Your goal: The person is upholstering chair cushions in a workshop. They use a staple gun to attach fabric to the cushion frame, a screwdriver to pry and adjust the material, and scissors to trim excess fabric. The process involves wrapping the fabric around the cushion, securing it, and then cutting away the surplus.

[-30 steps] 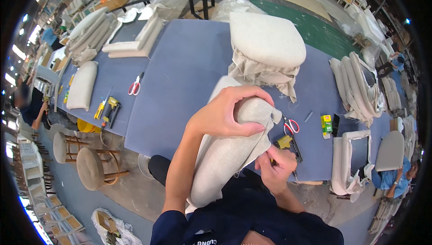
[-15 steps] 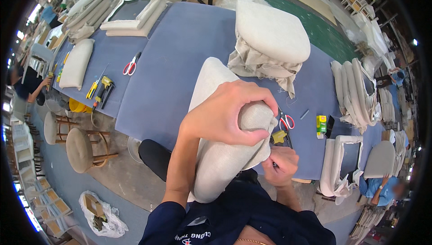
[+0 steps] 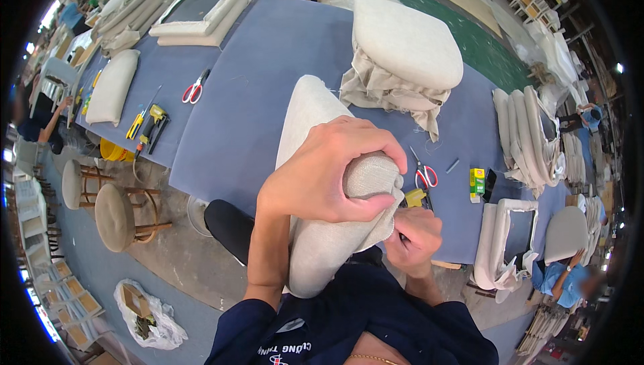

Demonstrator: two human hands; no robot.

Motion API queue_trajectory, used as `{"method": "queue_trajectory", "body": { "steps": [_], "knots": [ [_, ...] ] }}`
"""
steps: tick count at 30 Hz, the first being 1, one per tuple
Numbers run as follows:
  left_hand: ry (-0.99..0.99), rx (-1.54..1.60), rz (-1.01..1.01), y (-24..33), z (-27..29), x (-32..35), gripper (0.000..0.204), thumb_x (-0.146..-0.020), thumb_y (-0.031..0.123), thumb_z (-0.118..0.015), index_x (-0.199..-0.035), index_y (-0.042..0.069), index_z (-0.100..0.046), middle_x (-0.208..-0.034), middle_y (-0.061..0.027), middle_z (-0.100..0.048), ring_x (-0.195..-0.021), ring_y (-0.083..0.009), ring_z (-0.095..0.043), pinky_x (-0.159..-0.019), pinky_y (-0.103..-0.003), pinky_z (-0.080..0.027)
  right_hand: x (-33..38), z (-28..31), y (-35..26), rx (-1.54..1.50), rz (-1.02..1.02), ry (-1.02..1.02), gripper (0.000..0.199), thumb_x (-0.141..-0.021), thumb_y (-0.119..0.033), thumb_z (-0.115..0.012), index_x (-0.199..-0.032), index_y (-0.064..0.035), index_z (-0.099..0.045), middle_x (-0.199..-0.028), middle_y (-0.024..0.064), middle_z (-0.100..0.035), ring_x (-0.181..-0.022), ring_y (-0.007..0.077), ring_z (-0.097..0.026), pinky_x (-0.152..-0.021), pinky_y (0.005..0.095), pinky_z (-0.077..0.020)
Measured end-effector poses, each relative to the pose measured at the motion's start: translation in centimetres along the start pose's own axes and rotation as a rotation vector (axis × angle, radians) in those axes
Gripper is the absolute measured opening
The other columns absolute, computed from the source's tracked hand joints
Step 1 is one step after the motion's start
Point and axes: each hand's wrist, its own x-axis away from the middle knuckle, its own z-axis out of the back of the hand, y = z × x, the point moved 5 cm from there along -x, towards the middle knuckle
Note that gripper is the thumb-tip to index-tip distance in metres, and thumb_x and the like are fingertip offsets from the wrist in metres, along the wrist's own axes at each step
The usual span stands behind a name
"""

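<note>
A cream fabric-covered seat cushion stands on edge, tilted, between my body and the table. My left hand is wrapped over its upper rounded corner, thumb on the near side and fingers round the far side. My right hand is closed at the loose fabric edge just right of that corner, pinching the cloth; its fingertips are partly hidden. Just beyond my right hand a yellow staple gun lies partly covered. Red-handled scissors rest on the table behind it.
On the blue-covered table stand a stack of cushions, more covers at right, a green-yellow box, and at left a second staple gun and scissors. Stools stand at left. Other people work at both sides.
My right hand has risen slightly and turned while closed on the fabric edge. The cushion and my left hand have shifted a little to the left.
</note>
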Motion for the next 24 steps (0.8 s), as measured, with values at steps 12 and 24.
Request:
{"method": "queue_trajectory", "body": {
  "steps": [12, 24],
  "knots": [
    [0.005, 0.010, -0.022, 1.2, 0.4, 2.3, 0.039, -0.063, 0.013, -0.083, -0.100, 0.010, -0.070, -0.097, -0.0048, -0.071, -0.093, -0.0274, -0.066, -0.091, -0.039, -0.047, 0.0, 0.4, -0.1, 0.048, 0.153, -0.178, 0.003, -0.078, 0.005, -0.073, -0.078, 0.0045, -0.070, -0.054, 0.0071, -0.046, -0.043, 0.0209, -0.048, -0.044, 0.0336, -0.0356],
    [-0.193, -0.141, 0.139, 1.7, 6.7, 3.8, 0.056, -0.060, 0.018, -0.089, -0.109, 0.001, -0.068, -0.105, -0.0138, -0.070, -0.103, -0.0281, -0.067, -0.108, -0.050, -0.044, 0.5, -0.5, 0.5, 0.015, 0.191, -0.301, 0.021, -0.098, -0.019, -0.065, -0.081, -0.0059, -0.062, -0.059, 0.0133, -0.054, -0.053, 0.0325, -0.056, -0.049, 0.0438, -0.0422]
  ]
}}
